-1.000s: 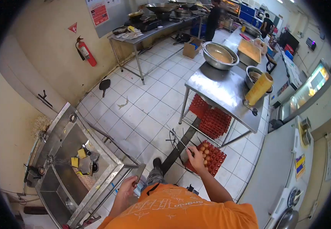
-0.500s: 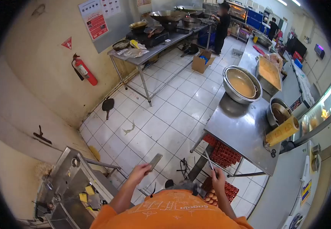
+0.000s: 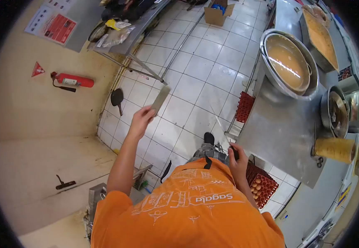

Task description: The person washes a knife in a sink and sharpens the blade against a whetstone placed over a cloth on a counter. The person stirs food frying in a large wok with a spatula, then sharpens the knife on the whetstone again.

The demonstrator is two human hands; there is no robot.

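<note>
My left hand [image 3: 141,122] is closed around one end of a flat grey-green sharpening stone [image 3: 161,99], held up over the tiled floor. In my right hand [image 3: 239,161] is a knife with a dark handle [image 3: 234,153]. Its thin blade points up and away from me, and its tip is hard to make out against the tiles. Stone and knife are well apart. The right hand is near the left edge of the steel table [image 3: 266,140].
On the table stand a large steel bowl [image 3: 267,62] of tan liquid, a tray [image 3: 326,58] of orange-tan contents, a pot [image 3: 326,115] and a yellow roll [image 3: 334,149]. Egg trays [image 3: 266,190] sit low beside it. A pan [image 3: 116,97] lies on the floor.
My view has tilted down and turned, with more of the orange shirt showing. Both hands appear higher in view, still holding the stone and the knife. A dark shoe now shows below.
</note>
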